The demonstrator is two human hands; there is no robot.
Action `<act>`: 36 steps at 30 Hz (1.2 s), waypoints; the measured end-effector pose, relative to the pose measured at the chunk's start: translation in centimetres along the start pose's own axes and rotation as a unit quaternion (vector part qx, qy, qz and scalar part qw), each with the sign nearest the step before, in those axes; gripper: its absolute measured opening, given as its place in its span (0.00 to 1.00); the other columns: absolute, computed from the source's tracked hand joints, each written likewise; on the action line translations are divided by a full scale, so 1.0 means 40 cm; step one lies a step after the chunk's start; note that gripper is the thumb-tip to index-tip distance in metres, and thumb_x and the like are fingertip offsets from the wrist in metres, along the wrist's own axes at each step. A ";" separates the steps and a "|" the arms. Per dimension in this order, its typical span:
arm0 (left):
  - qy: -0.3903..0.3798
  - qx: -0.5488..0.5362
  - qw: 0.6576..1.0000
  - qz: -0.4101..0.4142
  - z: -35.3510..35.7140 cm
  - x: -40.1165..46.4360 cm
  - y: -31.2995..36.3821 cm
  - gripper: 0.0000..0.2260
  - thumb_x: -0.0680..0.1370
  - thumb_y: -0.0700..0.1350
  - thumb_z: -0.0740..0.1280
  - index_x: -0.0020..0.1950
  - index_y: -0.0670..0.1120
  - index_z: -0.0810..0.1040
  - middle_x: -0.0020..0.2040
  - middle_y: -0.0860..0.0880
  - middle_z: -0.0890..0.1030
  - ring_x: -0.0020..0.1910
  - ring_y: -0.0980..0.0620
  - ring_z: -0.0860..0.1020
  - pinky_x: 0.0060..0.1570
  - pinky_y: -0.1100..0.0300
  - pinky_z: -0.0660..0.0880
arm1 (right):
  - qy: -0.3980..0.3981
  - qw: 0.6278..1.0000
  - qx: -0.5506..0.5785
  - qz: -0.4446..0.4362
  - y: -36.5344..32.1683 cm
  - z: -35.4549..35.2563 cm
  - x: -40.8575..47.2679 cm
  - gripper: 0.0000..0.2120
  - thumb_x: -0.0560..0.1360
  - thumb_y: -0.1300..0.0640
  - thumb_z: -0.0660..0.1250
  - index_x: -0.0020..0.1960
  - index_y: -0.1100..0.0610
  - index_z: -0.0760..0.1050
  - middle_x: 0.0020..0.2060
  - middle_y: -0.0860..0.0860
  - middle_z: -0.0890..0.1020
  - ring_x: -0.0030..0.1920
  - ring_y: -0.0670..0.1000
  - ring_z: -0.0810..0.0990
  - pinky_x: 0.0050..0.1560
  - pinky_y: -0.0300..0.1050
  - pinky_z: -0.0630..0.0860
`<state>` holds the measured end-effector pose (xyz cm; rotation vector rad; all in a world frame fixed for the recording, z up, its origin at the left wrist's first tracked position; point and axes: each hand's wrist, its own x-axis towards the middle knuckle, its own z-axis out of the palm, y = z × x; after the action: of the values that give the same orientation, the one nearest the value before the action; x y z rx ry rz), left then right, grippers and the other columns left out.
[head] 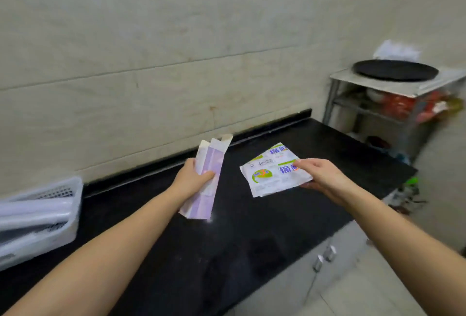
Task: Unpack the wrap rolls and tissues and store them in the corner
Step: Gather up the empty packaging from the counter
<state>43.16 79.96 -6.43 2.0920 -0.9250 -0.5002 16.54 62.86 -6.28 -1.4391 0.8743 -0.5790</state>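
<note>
My left hand (pixel 193 177) grips a flattened purple and white carton (pixel 208 184), long and narrow, tilted up toward the wall above the black counter (pixel 227 252). My right hand (pixel 317 174) holds a flat white wrapper (pixel 272 171) printed with green and blue labels, pinched at its right edge a little above the counter. At the far left stands a white plastic basket (pixel 58 230) holding white wrap rolls (pixel 35 211) that lie lengthwise inside it.
A tiled wall (pixel 176 50) runs behind the counter. A metal rack (pixel 393 103) with a black round pan (pixel 396 69) on top stands in the right corner, with red items on its shelves. Grey cabinet doors with metal handles (pixel 325 257) sit below the counter edge.
</note>
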 end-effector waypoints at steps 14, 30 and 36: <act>-0.422 0.000 0.883 0.204 0.803 -0.464 0.467 0.17 0.73 0.48 0.70 0.57 0.45 0.70 0.56 0.44 0.78 0.48 0.49 0.77 0.44 0.57 0.74 | 0.478 0.871 -0.065 0.091 0.312 -0.551 -0.843 0.11 0.76 0.67 0.58 0.55 0.59 0.75 0.52 0.56 0.79 0.42 0.52 0.79 0.33 0.39 0.78; -0.622 0.023 0.737 0.263 1.525 -1.215 0.884 0.20 0.73 0.48 0.70 0.63 0.47 0.71 0.57 0.46 0.78 0.54 0.45 0.78 0.56 0.49 0.76 | 0.662 0.723 -0.042 0.195 0.548 -1.111 -1.645 0.11 0.74 0.67 0.60 0.51 0.56 0.76 0.54 0.59 0.79 0.41 0.53 0.77 0.35 0.45 0.80; -0.629 0.059 0.729 0.262 1.820 -1.302 0.926 0.14 0.73 0.49 0.70 0.54 0.49 0.71 0.52 0.47 0.79 0.44 0.51 0.78 0.41 0.59 0.73 | 0.644 0.717 -0.050 0.262 0.711 -1.333 -1.697 0.11 0.75 0.64 0.60 0.54 0.55 0.76 0.52 0.58 0.80 0.48 0.62 0.80 0.48 0.59 0.80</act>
<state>-51.81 66.92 -20.35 1.2237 -2.2360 -1.6297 -70.02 87.49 -18.93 -0.5993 2.3430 -1.0995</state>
